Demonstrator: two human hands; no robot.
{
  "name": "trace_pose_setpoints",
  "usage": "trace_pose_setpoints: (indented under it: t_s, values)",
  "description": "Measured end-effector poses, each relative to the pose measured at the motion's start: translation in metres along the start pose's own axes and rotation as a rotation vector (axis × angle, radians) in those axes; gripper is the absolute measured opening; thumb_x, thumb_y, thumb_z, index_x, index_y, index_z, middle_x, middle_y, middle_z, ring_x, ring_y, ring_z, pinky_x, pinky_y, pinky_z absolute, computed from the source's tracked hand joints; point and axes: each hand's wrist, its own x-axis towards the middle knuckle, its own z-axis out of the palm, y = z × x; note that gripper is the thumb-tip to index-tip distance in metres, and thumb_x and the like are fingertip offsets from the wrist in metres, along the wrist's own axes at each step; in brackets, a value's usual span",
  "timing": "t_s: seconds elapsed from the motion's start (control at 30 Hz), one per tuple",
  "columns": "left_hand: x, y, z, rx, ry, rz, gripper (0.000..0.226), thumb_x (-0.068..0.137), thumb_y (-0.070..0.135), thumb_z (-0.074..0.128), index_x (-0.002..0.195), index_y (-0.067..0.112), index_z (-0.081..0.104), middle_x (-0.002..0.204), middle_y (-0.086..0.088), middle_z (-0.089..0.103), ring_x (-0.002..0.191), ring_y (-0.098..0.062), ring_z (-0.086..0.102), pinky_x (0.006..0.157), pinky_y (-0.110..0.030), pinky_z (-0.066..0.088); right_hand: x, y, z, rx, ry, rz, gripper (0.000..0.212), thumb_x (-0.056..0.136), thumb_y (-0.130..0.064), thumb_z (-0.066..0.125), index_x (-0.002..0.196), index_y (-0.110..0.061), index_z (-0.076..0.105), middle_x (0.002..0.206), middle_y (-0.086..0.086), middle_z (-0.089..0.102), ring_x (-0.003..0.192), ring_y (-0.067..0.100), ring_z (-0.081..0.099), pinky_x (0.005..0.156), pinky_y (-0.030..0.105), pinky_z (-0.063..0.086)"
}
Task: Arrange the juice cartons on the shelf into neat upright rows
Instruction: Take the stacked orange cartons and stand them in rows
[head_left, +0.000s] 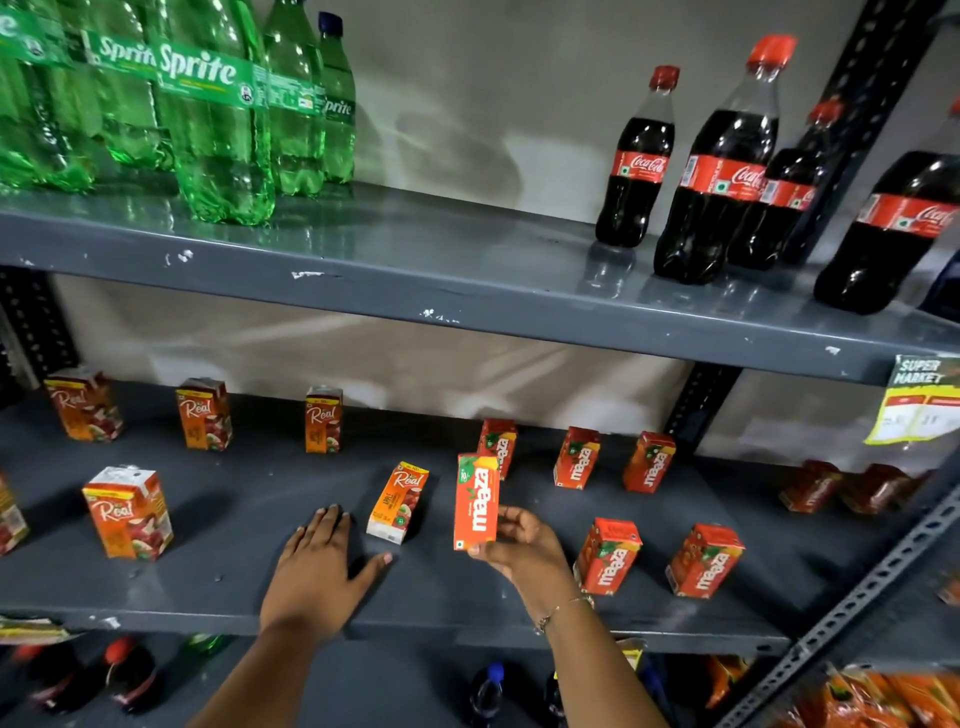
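Note:
On the grey middle shelf (218, 592) stand small juice cartons. My right hand (519, 545) grips a red Maaza carton (477, 501) upright, just above the shelf near the middle. My left hand (317, 566) lies flat on the shelf, fingers spread, holding nothing, beside a tilted orange Real carton (397, 501). More Real cartons stand to the left, one in front (129, 512) and three along the back (205, 413). Maaza cartons stand to the right, three at the back (576, 457) and two in front (608, 556), (704, 561).
The upper shelf (415, 280) carries green Sprite bottles (218, 114) on the left and Coca-Cola bottles (722, 166) on the right. A slotted metal upright (857, 587) runs at the right. Dark red cartons (810, 486) sit far right. Bottles stand on the shelf below.

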Motion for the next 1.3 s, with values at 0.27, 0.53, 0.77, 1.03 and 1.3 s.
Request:
trace_pose_setpoints:
  t_s: [0.27, 0.53, 0.77, 1.03, 1.3]
  values:
    - [-0.001, 0.001, 0.000, -0.012, -0.007, 0.020, 0.098, 0.072, 0.080, 0.029, 0.144, 0.013, 0.025, 0.155, -0.006, 0.026, 0.144, -0.020, 0.018, 0.119, -0.039, 0.017, -0.019, 0.037, -0.033, -0.351, 0.173, -0.098, 0.048, 0.057, 0.010, 0.078, 0.092, -0.016, 0.058, 0.090, 0.007, 0.068, 0.081, 0.018, 0.064, 0.072, 0.035, 0.057]
    - [-0.001, 0.001, -0.003, -0.024, -0.001, 0.024, 0.096, 0.073, 0.078, 0.031, 0.143, 0.012, 0.027, 0.155, -0.007, 0.027, 0.144, -0.021, 0.020, 0.119, -0.040, 0.017, -0.019, 0.048, -0.045, -0.580, 0.192, -0.109, 0.050, 0.046, -0.015, 0.080, 0.088, -0.035, 0.062, 0.092, -0.005, 0.075, 0.088, 0.010, 0.069, 0.084, 0.040, 0.056]
    - [0.000, 0.001, -0.002, 0.005, 0.005, 0.025, 0.092, 0.075, 0.075, 0.032, 0.143, 0.012, 0.030, 0.154, -0.008, 0.029, 0.143, -0.023, 0.022, 0.118, -0.041, 0.019, -0.011, 0.040, -0.040, -0.643, 0.200, -0.038, 0.044, 0.053, -0.007, 0.082, 0.078, -0.035, 0.059, 0.081, -0.016, 0.069, 0.085, 0.012, 0.068, 0.083, 0.037, 0.056]
    - [0.001, -0.001, 0.000, -0.001, 0.011, 0.027, 0.087, 0.078, 0.071, 0.039, 0.142, 0.012, 0.032, 0.153, -0.008, 0.030, 0.143, -0.023, 0.024, 0.118, -0.041, 0.020, -0.011, 0.047, -0.040, -0.666, 0.255, -0.089, 0.041, 0.049, -0.012, 0.081, 0.077, -0.035, 0.060, 0.082, -0.006, 0.072, 0.076, 0.012, 0.067, 0.075, 0.034, 0.055]
    - [-0.001, -0.001, -0.003, 0.019, -0.068, 0.017, 0.084, 0.084, 0.066, 0.035, 0.146, 0.014, 0.016, 0.158, -0.005, 0.015, 0.146, -0.018, 0.009, 0.120, -0.035, 0.009, -0.055, 0.061, -0.012, -0.605, 0.652, -0.255, 0.053, 0.063, -0.001, 0.080, 0.059, -0.033, 0.037, 0.063, -0.007, 0.050, 0.061, 0.012, 0.051, 0.056, 0.018, 0.033]
